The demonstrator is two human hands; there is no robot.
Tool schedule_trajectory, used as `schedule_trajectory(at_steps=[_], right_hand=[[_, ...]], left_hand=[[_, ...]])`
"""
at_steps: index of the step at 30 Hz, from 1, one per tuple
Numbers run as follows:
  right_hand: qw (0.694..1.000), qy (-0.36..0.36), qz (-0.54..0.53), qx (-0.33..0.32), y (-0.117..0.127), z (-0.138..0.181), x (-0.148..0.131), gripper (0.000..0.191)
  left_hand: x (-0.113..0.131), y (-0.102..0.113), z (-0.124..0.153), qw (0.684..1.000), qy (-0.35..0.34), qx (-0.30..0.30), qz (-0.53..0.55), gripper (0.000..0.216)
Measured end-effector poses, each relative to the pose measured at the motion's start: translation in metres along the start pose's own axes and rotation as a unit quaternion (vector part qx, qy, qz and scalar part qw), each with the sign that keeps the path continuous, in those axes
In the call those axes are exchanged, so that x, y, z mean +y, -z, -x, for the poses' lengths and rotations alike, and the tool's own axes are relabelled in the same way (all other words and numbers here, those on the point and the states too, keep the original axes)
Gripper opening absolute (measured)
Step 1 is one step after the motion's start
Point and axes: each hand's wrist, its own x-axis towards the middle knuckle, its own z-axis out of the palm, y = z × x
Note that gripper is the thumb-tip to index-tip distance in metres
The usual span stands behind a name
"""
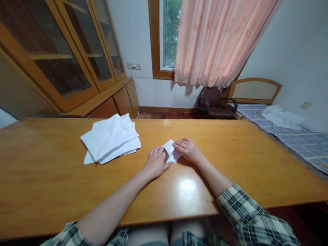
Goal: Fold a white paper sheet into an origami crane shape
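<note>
A small folded white paper lies on the wooden table between my two hands. My left hand rests on the paper's left side, fingers curled down on it. My right hand presses its fingertips flat on the paper's right edge, fingers held together. Part of the paper is hidden under both hands.
A loose stack of creased white sheets lies on the table to the left. Behind the table are a glass-door cabinet, a dark office chair, a pink curtain, and a bed at the right.
</note>
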Motion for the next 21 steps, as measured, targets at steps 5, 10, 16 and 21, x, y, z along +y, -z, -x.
schedule_trajectory(at_steps=[5, 10, 16, 21], right_hand=[[1.000, 0.012, -0.014, 0.013, 0.000, -0.003, -0.005, 0.026], [1.000, 0.004, -0.007, 0.010, 0.003, -0.003, -0.006, 0.024], [0.999, 0.025, -0.017, 0.023, 0.009, -0.005, -0.014, 0.030], [0.999, 0.033, -0.030, 0.021, 0.009, -0.005, -0.017, 0.029]], left_hand=[[0.000, 0.000, 0.000, 1.000, 0.000, 0.001, 0.004, 0.050], [0.003, 0.004, -0.001, 1.000, 0.001, -0.005, 0.003, 0.048], [0.002, 0.001, -0.001, 1.000, 0.004, -0.001, 0.002, 0.052], [0.004, 0.004, 0.000, 1.000, 0.004, -0.003, -0.002, 0.046]])
